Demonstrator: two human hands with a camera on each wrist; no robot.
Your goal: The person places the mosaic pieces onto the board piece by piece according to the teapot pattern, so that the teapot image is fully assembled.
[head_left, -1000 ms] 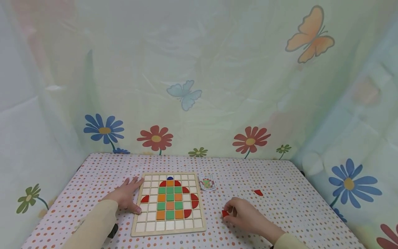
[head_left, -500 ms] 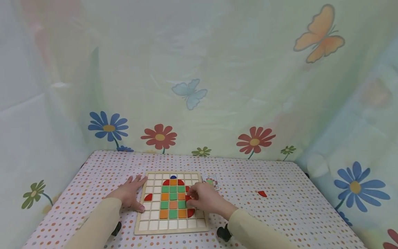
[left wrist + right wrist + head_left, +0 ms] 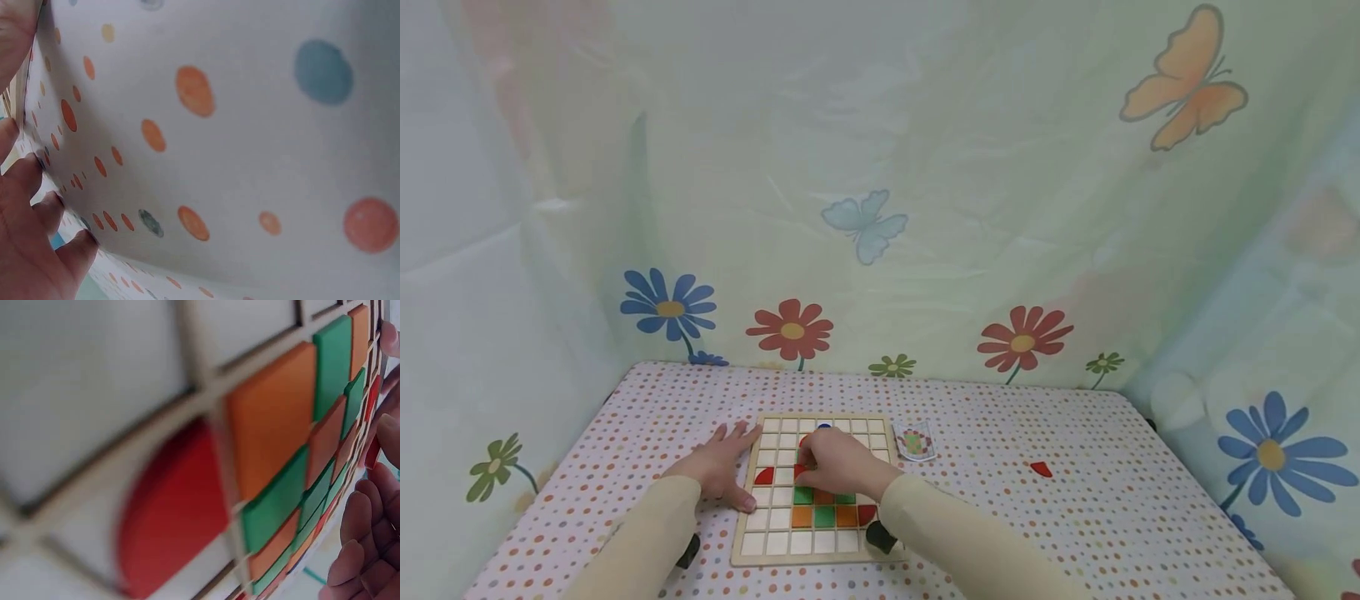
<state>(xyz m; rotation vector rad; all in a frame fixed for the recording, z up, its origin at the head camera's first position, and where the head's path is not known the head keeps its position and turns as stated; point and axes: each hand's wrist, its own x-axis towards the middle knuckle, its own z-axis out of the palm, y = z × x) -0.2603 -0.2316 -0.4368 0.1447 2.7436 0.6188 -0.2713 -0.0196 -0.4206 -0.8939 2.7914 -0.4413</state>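
A wooden grid board (image 3: 775, 544) lies on the table, with green and orange square tiles (image 3: 824, 517) forming a block in its middle. My left hand (image 3: 718, 468) rests with spread fingers along its left edge, thumb at the rim. Over the board my right hand (image 3: 842, 467) pinches a red quarter-circle tile (image 3: 373, 452) between thumb and fingers, just left of the tile block. Another red quarter-circle tile (image 3: 763, 476) sits in the leftmost column, and one more red tile (image 3: 181, 512) lies at lower right. My right hand hides several tiles behind it.
To the right of the board lies a small pattern card (image 3: 915, 442). A loose red tile (image 3: 1041, 469) is farther right on the dotted tablecloth (image 3: 985, 517). A flower-printed curtain (image 3: 940, 208) stands behind and along both sides.
My right hand has brought the red quarter-circle tile from the table on the right, leftward across the board. My left hand stays at the board's left edge. The head view has shifted slightly.
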